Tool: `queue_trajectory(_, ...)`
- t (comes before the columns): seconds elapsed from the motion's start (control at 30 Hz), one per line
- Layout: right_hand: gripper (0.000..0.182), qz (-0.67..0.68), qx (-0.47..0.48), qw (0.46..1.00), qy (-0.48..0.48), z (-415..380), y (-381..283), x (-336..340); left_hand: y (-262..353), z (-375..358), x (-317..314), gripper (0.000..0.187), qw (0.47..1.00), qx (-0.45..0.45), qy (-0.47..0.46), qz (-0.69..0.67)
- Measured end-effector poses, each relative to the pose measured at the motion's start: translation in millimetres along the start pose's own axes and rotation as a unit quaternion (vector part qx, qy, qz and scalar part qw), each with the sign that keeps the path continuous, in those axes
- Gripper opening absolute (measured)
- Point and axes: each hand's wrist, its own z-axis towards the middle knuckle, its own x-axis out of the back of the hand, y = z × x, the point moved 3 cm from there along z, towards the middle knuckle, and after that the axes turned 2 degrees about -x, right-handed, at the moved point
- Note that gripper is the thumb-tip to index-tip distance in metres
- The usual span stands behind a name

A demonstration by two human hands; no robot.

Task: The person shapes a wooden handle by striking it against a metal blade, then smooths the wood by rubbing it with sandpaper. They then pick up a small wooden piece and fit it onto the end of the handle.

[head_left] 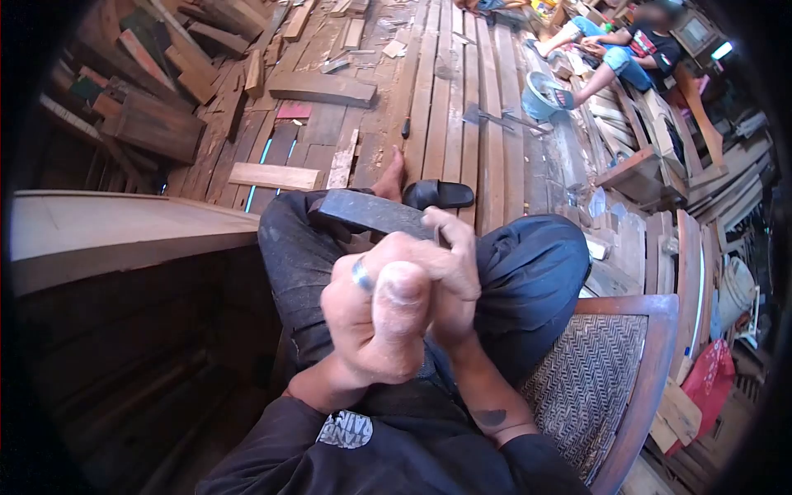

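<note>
My left hand (pixel 363 318), with a silver ring on one finger, is closed in front of my lap, its thumb toward the camera. Against it, fingers bent and overlapping, is my right hand (pixel 454 276), also closed. Whatever lies between the palms is hidden, so I cannot tell what they grip. Just beyond my knuckles a long dark grey block (pixel 371 212) lies across my lap; its right end meets the fingers of my right hand. Dark trousers (pixel 532 268) cover my bent knees on both sides.
A pale-topped wooden box (pixel 124 231) stands at my left, a wood-framed woven panel (pixel 586 355) at my right. Ahead lie a black sandal (pixel 441 195), a screwdriver (pixel 406 127), planks (pixel 322 88) and a bucket (pixel 540 99). Another person (pixel 631 54) sits at upper right.
</note>
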Motion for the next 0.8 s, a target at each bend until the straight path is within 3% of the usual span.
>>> queue_trajectory(0.07, 0.046, -0.02, 0.085, 0.996, -0.017, 3.2, -30.1, -3.3, -2.7, -1.9, 1.1, 0.065, 1.0, -0.007, 0.017, -0.002)
queue_trajectory(0.17, 0.044, -0.038, 0.086, 0.996, -0.007, -1.3, -19.7, -2.5, -5.6, 1.9, -0.2, 0.064, 0.999, -0.015, 0.028, -0.005)
queue_trajectory(0.23, 0.045, -0.037, 0.007, 0.999, 0.006, -5.9, 7.1, 0.2, -7.7, 3.7, 3.2, 0.062, 0.999, -0.02, 0.03, -0.004)
queue_trajectory(0.3, 0.045, 0.02, -0.146, 0.988, 0.042, -8.6, 29.4, 3.8, -8.2, 6.7, 4.1, 0.061, 0.999, -0.025, 0.029, -0.005)
queue_trajectory(0.33, 0.045, 0.031, -0.161, 0.986, 0.026, -3.6, 15.1, 6.1, -9.9, 6.1, 3.8, 0.061, 0.999, -0.028, 0.028, -0.006)
queue_trajectory(0.43, 0.041, 0.035, 0.038, 0.998, -0.024, 5.7, -48.4, 8.3, -10.2, 3.6, 0.0, 0.059, 0.999, -0.03, 0.029, -0.006)
queue_trajectory(0.57, 0.042, 0.035, 0.017, 0.999, -0.025, 8.0, -8.5, 12.0, -9.0, 3.7, 5.9, 0.056, 0.999, -0.03, 0.035, 0.001)
queue_trajectory(0.63, 0.042, 0.03, -0.153, 0.988, 0.012, 10.5, 17.3, 11.5, -5.8, 0.9, 7.9, 0.055, 0.999, -0.024, 0.035, 0.001)
queue_trajectory(0.7, 0.04, 0.015, -0.087, 0.996, -0.033, 11.2, -7.9, 11.4, -0.8, 1.2, -0.3, 0.056, 0.999, -0.02, 0.03, -0.013)
queue_trajectory(0.73, 0.038, 0.023, 0.018, 0.999, -0.041, 15.0, -30.3, 11.3, 0.6, -1.4, -5.8, 0.057, 0.999, -0.01, 0.029, -0.021)
queue_trajectory(0.8, 0.038, 0.081, 0.031, 0.995, -0.043, 13.9, -45.0, 10.3, 2.4, -5.9, -12.4, 0.058, 0.999, -0.019, 0.032, -0.004)
